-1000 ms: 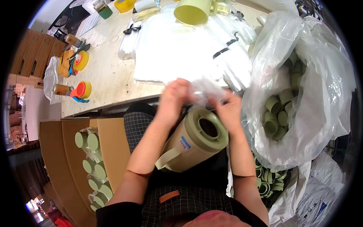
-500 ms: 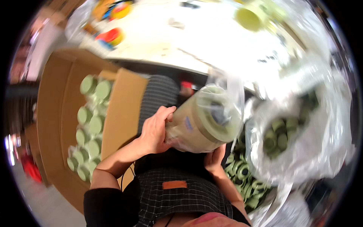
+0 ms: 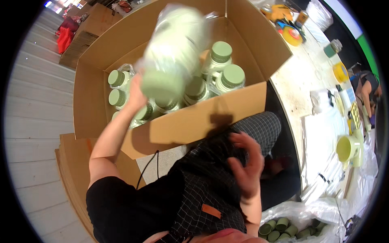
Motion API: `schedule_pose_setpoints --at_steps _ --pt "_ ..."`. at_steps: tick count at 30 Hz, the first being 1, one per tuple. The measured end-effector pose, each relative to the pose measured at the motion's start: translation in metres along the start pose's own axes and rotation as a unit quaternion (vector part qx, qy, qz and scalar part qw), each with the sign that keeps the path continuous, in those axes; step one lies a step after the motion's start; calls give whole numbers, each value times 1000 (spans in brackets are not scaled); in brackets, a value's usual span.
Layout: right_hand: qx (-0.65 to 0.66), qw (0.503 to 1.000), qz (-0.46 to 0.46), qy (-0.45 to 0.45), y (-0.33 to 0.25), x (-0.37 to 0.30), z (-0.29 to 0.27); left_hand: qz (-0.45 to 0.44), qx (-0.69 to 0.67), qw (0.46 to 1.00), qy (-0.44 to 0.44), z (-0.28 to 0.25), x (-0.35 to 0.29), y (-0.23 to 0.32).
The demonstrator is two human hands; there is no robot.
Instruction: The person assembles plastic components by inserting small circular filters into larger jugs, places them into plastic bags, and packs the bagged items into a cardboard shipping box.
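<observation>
My left hand (image 3: 137,93) is closed on a large pale green jug (image 3: 175,44) in a clear plastic bag. The jug is tilted, its green lid end toward me, and blurred by motion. It hangs over an open cardboard box (image 3: 194,117). Inside the box stand several similar jugs (image 3: 231,77) with green lids, some visibly wrapped in clear plastic; the held one hides part of them. My right hand (image 3: 248,164) is held above my lap, fingers apart, with nothing in it.
On the right, a white worktable (image 3: 289,95) carries tape rolls (image 3: 291,35), a stack of clear bags (image 3: 320,146) and a light green mug-shaped body (image 3: 349,149). A plastic sack of green lids (image 3: 283,229) stands at lower right. Another person (image 3: 366,87) is at the far right.
My view has turned left to the box. The jug, between both hands before, is now over the box in my left hand only. My right hand has let go.
</observation>
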State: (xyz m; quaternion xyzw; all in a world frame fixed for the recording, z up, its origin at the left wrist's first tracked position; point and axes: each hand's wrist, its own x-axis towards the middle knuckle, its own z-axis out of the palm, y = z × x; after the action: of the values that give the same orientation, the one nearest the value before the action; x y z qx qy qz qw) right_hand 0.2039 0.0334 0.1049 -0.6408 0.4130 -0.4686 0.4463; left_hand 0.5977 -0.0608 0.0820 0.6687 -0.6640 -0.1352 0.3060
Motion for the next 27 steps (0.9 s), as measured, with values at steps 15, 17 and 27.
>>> schedule_pose_setpoints --at_steps 15,17,27 --pt "-40 867 280 411 193 -155 -110 -454 -162 873 -79 25 98 -394" --pt "-140 834 199 496 126 -156 -158 -153 -54 986 -34 -12 80 -395" --pt "-215 610 248 721 147 -373 -196 324 -80 904 -268 155 -41 166"
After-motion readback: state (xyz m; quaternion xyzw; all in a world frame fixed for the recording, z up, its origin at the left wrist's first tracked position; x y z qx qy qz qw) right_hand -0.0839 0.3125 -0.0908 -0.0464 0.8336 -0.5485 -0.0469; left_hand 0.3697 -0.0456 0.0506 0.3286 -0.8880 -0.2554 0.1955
